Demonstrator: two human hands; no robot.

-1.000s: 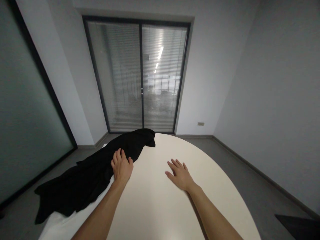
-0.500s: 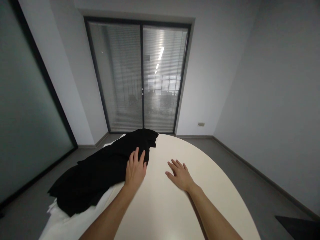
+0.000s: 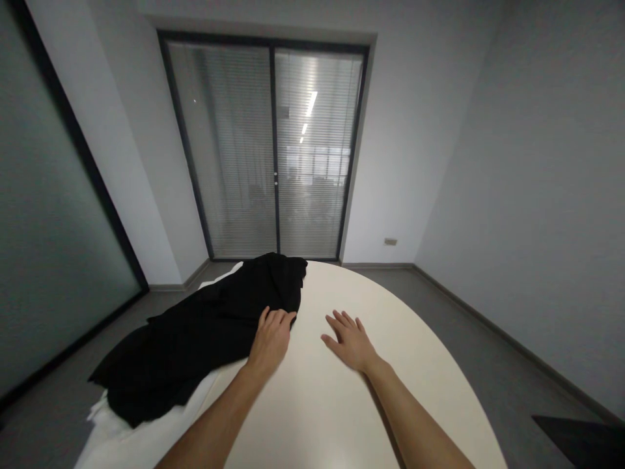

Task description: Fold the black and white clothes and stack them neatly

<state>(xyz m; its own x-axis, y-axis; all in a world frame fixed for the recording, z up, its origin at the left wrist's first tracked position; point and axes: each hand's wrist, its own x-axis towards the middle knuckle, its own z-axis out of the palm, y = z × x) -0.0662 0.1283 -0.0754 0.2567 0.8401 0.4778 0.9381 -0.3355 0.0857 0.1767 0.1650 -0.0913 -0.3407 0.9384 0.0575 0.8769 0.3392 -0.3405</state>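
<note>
A black cloth [image 3: 195, 332] lies in a loose heap along the left side of the round cream table [image 3: 390, 352]. White fabric [image 3: 127, 436] shows beneath it at the near left. My left hand [image 3: 272, 335] is at the right edge of the black cloth, its fingers curled onto the material and pressed together. My right hand [image 3: 350, 340] rests on the tabletop right of the cloth, fingers spread, holding nothing.
Past the table's far edge stands a glass door with blinds [image 3: 312, 156] in a dark frame. A frosted glass panel [image 3: 53, 228] is on the left. A dark object [image 3: 581, 440] sits at the lower right.
My left hand's fingers have gone from stretched out to curled on the cloth's edge, and the cloth's right end has shifted shape slightly. My right hand stays put.
</note>
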